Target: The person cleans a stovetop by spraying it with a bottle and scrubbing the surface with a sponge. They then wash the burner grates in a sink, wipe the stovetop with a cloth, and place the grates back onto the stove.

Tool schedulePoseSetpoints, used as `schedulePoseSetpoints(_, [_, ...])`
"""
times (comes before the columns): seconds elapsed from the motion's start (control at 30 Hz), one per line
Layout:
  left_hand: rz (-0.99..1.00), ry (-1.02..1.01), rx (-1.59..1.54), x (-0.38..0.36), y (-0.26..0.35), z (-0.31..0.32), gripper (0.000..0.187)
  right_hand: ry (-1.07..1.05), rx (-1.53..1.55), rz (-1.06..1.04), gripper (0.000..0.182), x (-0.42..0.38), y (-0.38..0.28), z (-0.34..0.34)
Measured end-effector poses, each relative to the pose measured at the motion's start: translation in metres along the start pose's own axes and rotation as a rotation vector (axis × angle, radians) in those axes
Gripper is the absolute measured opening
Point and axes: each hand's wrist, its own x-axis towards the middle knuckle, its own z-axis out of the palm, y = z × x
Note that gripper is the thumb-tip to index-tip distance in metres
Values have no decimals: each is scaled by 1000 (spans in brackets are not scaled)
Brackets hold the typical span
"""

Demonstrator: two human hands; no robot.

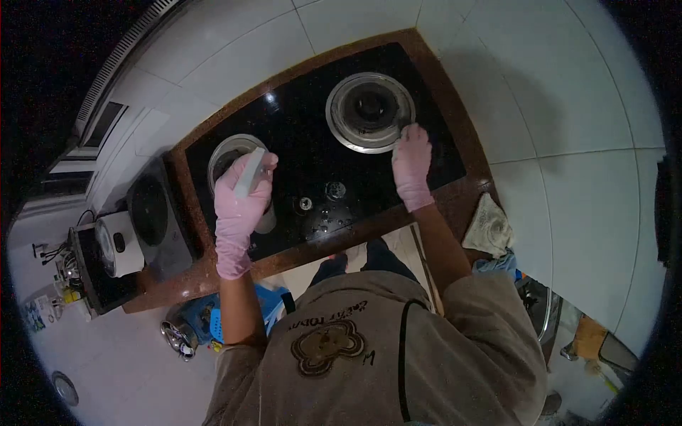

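Note:
A black glass cooktop (298, 128) with two round burners lies before me. Over the left burner (231, 147), my left hand (243, 195), in a pink glove, is wrapped round a spray bottle (250, 172) with a whitish head. My right hand (413, 162), also gloved in pink, rests at the lower right rim of the right burner (369, 112). Its fingers are closed together; what they hold, if anything, is too small to make out. Liquid drops lie on the glass near the two knobs (335, 190).
A crumpled cloth (489, 228) lies on the brown counter (465, 206) at the right. White tiled walls (568, 113) rise behind and beside the cooktop. A white appliance (119, 245) and a dark round-topped one (148, 211) stand at the left.

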Motion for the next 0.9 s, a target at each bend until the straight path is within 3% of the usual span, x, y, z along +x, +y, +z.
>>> schedulePoseSetpoints(0.07, [-116, 43, -15, -10, -4, -8, 29, -58, 257, 112, 22, -22, -39, 7])
schedulePoseSetpoints(0.1, [-114, 43, -25, -12, -5, -9, 29, -102, -8, -117, 25, -26, -51, 6])
schedulePoseSetpoints(0.17, [-54, 65, -35, -15, -3, -11, 28, -81, 70, -187, 27, -21, -40, -10])
schedulePoseSetpoints(0.23, [-14, 81, -63, -18, -7, -13, 31, -123, -95, -116, 30, 2, -5, -18])
schedulePoseSetpoints(0.27, [-39, 92, -132, -21, -6, -14, 32, -94, -89, -53, 30, 21, 12, -12])
schedulePoseSetpoints(0.37, [-147, 97, -180, -32, -6, -20, 35, -61, -26, -119, 30, 63, 35, -5])
schedulePoseSetpoints(0.43, [-46, 158, -158, -37, -2, -23, 35, -134, -94, -103, 30, 73, 36, 2])
schedulePoseSetpoints(0.5, [-54, 210, -139, -49, -6, -32, 31, -238, 56, -78, 32, 46, 43, 2])
schedulePoseSetpoints(0.57, [-54, 261, -89, -55, -5, -39, 34, -221, 63, -108, 29, 41, 44, -6])
schedulePoseSetpoints(0.67, [-32, 322, -21, -69, -6, -46, 32, -295, 35, -70, 18, 102, 55, 8])
schedulePoseSetpoints(0.73, [-91, 374, -54, -80, -9, -48, 33, -258, 189, -176, 12, 158, 61, 43])
schedulePoseSetpoints(0.8, [-128, 451, -82, -92, -10, -49, 36, -374, 336, -521, 12, 214, 42, 68])
schedulePoseSetpoints(0.87, [-133, 494, -64, -100, -20, -52, 37, -688, 574, -830, 11, 249, -5, 76])
schedulePoseSetpoints(0.9, [-133, 507, -55, -103, -22, -52, 38, -881, 469, -729, 12, 246, -40, 84])
